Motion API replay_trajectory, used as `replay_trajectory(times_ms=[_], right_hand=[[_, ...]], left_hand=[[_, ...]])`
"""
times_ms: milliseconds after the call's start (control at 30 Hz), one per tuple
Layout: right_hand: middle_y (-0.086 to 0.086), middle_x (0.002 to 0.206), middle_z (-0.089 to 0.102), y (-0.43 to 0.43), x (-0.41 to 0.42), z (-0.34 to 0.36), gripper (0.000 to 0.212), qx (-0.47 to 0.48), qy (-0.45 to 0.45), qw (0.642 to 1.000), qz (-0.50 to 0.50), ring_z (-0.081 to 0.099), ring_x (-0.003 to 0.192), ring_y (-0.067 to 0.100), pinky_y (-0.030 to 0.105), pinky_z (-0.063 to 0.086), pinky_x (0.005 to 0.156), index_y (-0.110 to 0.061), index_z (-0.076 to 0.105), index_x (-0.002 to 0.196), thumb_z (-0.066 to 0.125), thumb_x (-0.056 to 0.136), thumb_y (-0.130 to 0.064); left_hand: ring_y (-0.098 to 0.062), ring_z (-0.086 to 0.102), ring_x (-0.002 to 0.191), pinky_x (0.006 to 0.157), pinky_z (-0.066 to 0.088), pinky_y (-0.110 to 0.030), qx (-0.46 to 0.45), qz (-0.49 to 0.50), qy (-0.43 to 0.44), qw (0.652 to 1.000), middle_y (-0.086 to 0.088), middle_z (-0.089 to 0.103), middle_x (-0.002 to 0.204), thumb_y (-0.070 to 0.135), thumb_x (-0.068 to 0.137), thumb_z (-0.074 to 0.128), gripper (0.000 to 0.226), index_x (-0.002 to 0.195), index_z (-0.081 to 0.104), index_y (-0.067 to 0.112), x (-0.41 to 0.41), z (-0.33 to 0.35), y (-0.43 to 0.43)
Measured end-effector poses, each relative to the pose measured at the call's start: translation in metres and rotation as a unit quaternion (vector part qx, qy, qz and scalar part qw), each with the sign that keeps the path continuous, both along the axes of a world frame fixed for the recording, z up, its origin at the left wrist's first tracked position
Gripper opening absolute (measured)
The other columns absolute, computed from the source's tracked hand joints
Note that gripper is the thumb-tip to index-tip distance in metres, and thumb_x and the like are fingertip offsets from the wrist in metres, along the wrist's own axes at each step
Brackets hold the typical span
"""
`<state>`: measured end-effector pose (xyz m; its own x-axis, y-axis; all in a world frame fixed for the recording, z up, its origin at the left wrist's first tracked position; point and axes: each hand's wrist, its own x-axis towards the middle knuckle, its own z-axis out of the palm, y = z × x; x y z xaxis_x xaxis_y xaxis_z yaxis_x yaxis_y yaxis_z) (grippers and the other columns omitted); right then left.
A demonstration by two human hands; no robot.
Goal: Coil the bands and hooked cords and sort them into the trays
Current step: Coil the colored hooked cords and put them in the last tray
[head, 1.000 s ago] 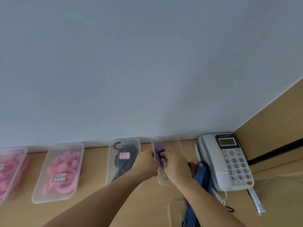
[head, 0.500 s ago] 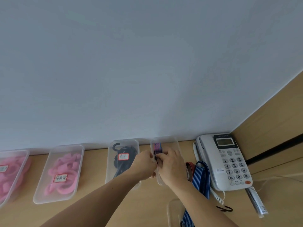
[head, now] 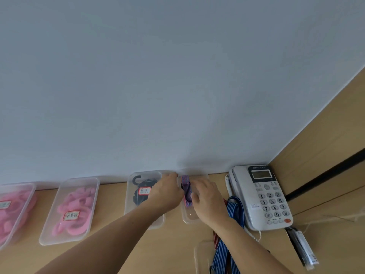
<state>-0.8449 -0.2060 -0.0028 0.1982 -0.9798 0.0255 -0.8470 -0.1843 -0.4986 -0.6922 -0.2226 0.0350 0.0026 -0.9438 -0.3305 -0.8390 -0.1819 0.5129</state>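
A purple-and-pink coiled cord (head: 186, 191) with a black hook lies lengthwise in the clear tray (head: 190, 218) fourth from the left, against the wall. My left hand (head: 166, 192) sits just left of the coil, fingers at its edge. My right hand (head: 206, 198) is on the coil's right side, thumb against it. Whether either hand still pinches the cord is hidden. The neighbouring tray (head: 144, 194) holds black hooked cords and a red-framed label. A blue striped band (head: 230, 230) lies loose under my right forearm.
Two clear trays with pink bands (head: 73, 210) (head: 11, 208) stand at the left along the wall. A white desk phone (head: 260, 196) sits at the right, a wrapped packet (head: 304, 250) in front of it. Another clear tray (head: 201, 258) is at the bottom edge.
Both hands carried the purple coil forward from above the tray and lowered it in. The hands have spread slightly apart, so the coil now shows between them.
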Motion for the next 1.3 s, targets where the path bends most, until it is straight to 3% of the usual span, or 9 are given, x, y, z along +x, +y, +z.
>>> replay_trajectory(times_ms=[133, 300, 433, 700, 833, 967, 1067, 1200, 1300], right_hand=[[0.004, 0.120, 0.060, -0.001, -0.022, 0.022, 0.029, -0.024, -0.013, 1.000, -0.013, 0.052, 0.114, 0.024, 0.033, 0.043, 0.097, -0.013, 0.064, 0.118, 0.055, 0.091, -0.015], [0.001, 0.082, 0.063, 0.018, -0.071, 0.034, 0.014, -0.007, -0.017, 0.999, -0.042, 0.060, 0.077, 0.021, 0.036, 0.049, 0.069, -0.012, 0.063, 0.086, 0.053, 0.092, -0.020], [-0.006, 0.093, 0.069, 0.037, -0.110, 0.032, 0.017, 0.041, -0.029, 0.998, -0.041, 0.063, 0.080, 0.012, 0.031, 0.053, 0.075, -0.021, 0.069, 0.106, 0.057, 0.094, -0.024], [0.001, 0.120, 0.061, 0.055, -0.133, 0.002, 0.035, 0.138, 0.013, 0.989, 0.060, 0.059, 0.109, 0.018, 0.027, 0.046, 0.091, -0.017, 0.054, 0.131, 0.053, 0.096, -0.023], [-0.002, 0.092, 0.064, 0.062, -0.116, -0.008, 0.029, 0.202, -0.051, 0.977, -0.046, 0.064, 0.078, 0.014, 0.027, 0.050, 0.065, -0.013, 0.052, 0.111, 0.062, 0.091, -0.031], [-0.001, 0.089, 0.066, 0.062, -0.106, -0.014, 0.024, 0.239, -0.097, 0.955, -0.142, 0.069, 0.075, 0.018, 0.037, 0.056, 0.073, -0.020, 0.048, 0.095, 0.068, 0.086, -0.030], [-0.006, 0.085, 0.059, 0.060, -0.107, -0.016, 0.019, 0.224, -0.079, 0.961, -0.141, 0.058, 0.068, 0.010, 0.029, 0.046, 0.062, -0.020, 0.049, 0.096, 0.066, 0.086, -0.023], [0.011, 0.080, 0.065, 0.065, -0.106, 0.003, 0.007, 0.277, -0.259, 0.912, -0.156, 0.062, 0.067, 0.025, 0.038, 0.047, 0.058, -0.005, 0.060, 0.085, 0.065, 0.084, -0.010], [0.014, 0.066, 0.049, 0.067, -0.111, 0.034, 0.019, 0.358, -0.406, 0.826, -0.157, 0.040, 0.046, 0.016, 0.028, 0.028, 0.042, -0.010, 0.049, 0.066, 0.058, 0.082, -0.004]], left_hand=[[-0.027, 0.041, 0.129, 0.101, 0.038, -0.036, -0.047, -0.031, -0.027, 0.998, -0.005, 0.048, 0.137, 0.020, 0.089, 0.051, 0.046, 0.135, 0.050, 0.015, -0.008, 0.014, 0.006], [-0.024, 0.056, 0.108, 0.081, 0.039, -0.026, -0.067, -0.035, 0.007, 0.997, -0.008, 0.061, 0.122, 0.022, 0.088, 0.053, 0.031, 0.115, 0.064, 0.011, -0.035, 0.025, 0.031], [-0.016, 0.062, 0.110, 0.095, 0.047, -0.026, -0.030, -0.025, 0.072, 0.997, 0.000, 0.067, 0.121, 0.024, 0.091, 0.055, 0.037, 0.126, 0.063, 0.015, -0.070, 0.023, 0.057], [-0.021, 0.065, 0.103, 0.090, 0.049, -0.027, -0.001, 0.050, 0.088, 0.995, -0.007, 0.068, 0.116, 0.016, 0.094, 0.057, 0.033, 0.125, 0.063, 0.007, -0.108, 0.020, 0.098], [-0.021, 0.065, 0.104, 0.088, 0.048, -0.024, 0.023, 0.082, 0.089, 0.992, -0.007, 0.067, 0.116, 0.015, 0.094, 0.058, 0.033, 0.125, 0.063, 0.008, -0.111, 0.017, 0.119], [-0.019, 0.065, 0.101, 0.086, 0.050, -0.025, 0.046, 0.067, 0.082, 0.993, -0.005, 0.068, 0.114, 0.020, 0.094, 0.058, 0.033, 0.125, 0.063, 0.009, -0.113, 0.018, 0.126], [-0.021, 0.065, 0.104, 0.090, 0.052, -0.030, 0.053, 0.055, 0.081, 0.994, -0.006, 0.067, 0.116, 0.020, 0.094, 0.057, 0.034, 0.126, 0.062, 0.009, -0.111, 0.020, 0.121], [-0.020, 0.063, 0.109, 0.097, 0.051, -0.032, 0.091, 0.028, 0.086, 0.992, -0.006, 0.065, 0.125, 0.026, 0.093, 0.060, 0.043, 0.132, 0.058, 0.009, -0.103, 0.025, 0.119], [-0.015, 0.061, 0.108, 0.090, 0.049, -0.025, 0.122, -0.008, 0.129, 0.984, -0.003, 0.063, 0.129, 0.032, 0.091, 0.064, 0.048, 0.134, 0.056, 0.012, -0.096, 0.032, 0.119]])
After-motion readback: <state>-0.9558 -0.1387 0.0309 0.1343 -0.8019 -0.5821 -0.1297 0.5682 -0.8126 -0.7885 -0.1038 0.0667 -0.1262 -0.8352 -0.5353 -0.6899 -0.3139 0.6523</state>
